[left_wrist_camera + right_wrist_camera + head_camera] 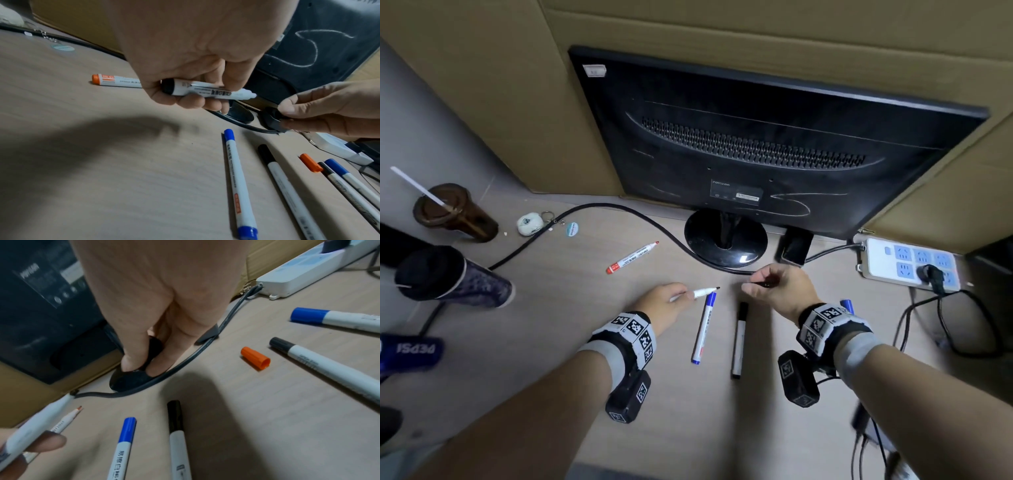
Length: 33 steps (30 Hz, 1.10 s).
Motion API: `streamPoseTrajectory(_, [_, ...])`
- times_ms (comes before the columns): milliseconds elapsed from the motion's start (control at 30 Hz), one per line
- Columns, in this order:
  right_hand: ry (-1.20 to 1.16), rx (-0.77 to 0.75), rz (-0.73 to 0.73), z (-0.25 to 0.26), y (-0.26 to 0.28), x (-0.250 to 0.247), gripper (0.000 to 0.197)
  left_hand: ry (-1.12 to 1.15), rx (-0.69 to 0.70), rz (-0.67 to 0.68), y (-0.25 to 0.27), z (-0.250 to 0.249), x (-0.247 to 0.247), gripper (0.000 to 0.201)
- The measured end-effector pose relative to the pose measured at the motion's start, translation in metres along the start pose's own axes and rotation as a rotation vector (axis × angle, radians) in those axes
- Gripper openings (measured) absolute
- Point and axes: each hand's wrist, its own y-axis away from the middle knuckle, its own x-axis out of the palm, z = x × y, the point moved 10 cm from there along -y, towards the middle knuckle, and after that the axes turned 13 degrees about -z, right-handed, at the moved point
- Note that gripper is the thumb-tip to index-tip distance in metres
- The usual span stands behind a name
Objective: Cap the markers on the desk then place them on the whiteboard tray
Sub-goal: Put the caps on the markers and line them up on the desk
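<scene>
My left hand (683, 295) grips an uncapped black marker (703, 292) just above the desk, its tip pointing right. A short gap to its right, my right hand (755, 286) pinches a black cap (271, 116) between thumb and fingers. An uncapped red marker (632, 257) lies at the far left. A capped blue marker (703, 329) and a capped black marker (739, 339) lie between my wrists. A loose orange cap (256, 360) lies to the right, beside two more capped markers, black (318, 360) and blue (329, 318). No whiteboard tray is in view.
A black monitor (756, 137) on a round stand faces away at the back, against cardboard boxes. A black cable (619, 209) crosses the desk to a white power strip (907, 263) at the right. Cups (455, 212) and a Pepsi bottle (410, 349) stand at the left.
</scene>
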Motion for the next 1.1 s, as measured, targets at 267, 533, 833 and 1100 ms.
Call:
streamPoseTrajectory(267, [-0.403,0.14,0.298,0.011,0.035,0.0,0.023,-0.162,0.158,-0.116,0.019,-0.034,-0.005,0.022])
streamPoseTrajectory(533, [-0.48,0.187,0.345,0.018,0.048,-0.008,0.024,-0.194,0.196,-0.123,0.029,-0.049,-0.003,0.025])
streamPoseTrajectory(833, [-0.45,0.16,0.382,0.031,0.055,-0.004,0.023,-0.081,0.216,-0.017,0.039,-0.066,0.006,0.023])
streamPoseTrajectory(1100, [-0.431,0.094,0.397,0.045,0.055,-0.011,0.021,-0.037,0.232,0.128,0.042,-0.079,0.017,0.029])
